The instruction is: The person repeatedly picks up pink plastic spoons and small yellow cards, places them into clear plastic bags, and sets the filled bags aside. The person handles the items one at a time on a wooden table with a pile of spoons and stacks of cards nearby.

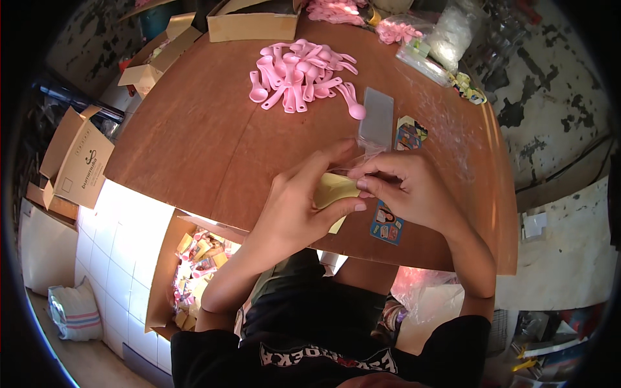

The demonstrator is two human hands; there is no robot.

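My left hand [294, 194] is closed round a pale yellow piece [333, 187], paper or thin card, with the thumb along its near side. The fingertips of my right hand [417, 184] pinch the piece's right edge. Thin clear plastic film [370, 150] shows at the fingertips of both hands; how it joins the yellow piece cannot be made out. Just beyond the hands lies a grey translucent flat stack [377, 116]. A blue printed card [387, 225] lies below my right hand, and more printed cards [411, 131] lie beyond it. Pink plastic spoons [294, 81] are heaped farther off.
The brown wooden table [194, 129] has a cardboard box [252, 22] at its far edge. Plastic bags [453, 35] and pink items [398, 31] sit far right. Below the table's left front, an open carton [165, 278] holds several small packets. Another carton [81, 158] stands left.
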